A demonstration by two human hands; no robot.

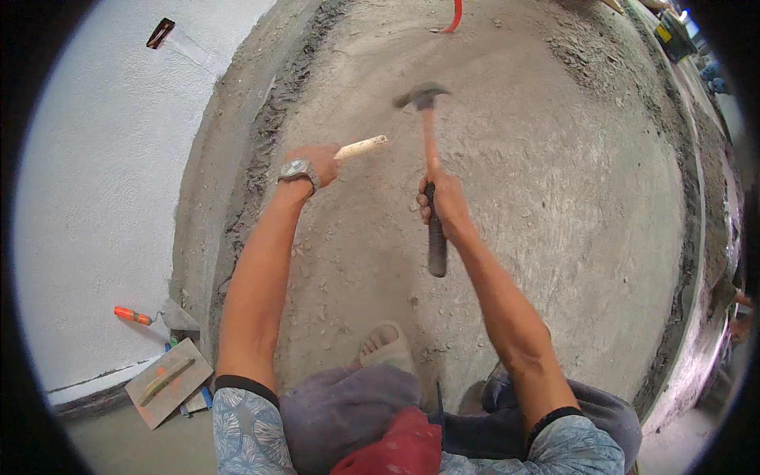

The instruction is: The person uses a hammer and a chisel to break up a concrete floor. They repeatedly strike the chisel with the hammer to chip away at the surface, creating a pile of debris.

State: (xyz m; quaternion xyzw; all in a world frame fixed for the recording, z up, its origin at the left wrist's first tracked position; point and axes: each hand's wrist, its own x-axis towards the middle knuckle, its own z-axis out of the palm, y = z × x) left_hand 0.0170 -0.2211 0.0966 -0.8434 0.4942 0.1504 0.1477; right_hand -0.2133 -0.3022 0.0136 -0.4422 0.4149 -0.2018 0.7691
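Note:
My left hand (321, 163), with a watch (298, 168) at the wrist, is closed around a pale wooden stick (364, 146). The stick points right toward the hammer; its other end is hidden inside my fist. A claw hammer (429, 136) is gripped in my right hand (447, 202), partway along its shaft. The hammer's dark head is slightly blurred and raised beyond the stick, apart from it. Its black grip hangs out below my right hand. Both hands are over a rough grey cement floor (546, 206).
A white wall (103, 174) runs along the left, with a strip of bare mortar beside it. At lower left lie an orange-handled trowel (133, 316) and a flat plastering float (169, 384). A red tube (455, 16) rises at the top. Loose rubble (606, 59) lies at upper right.

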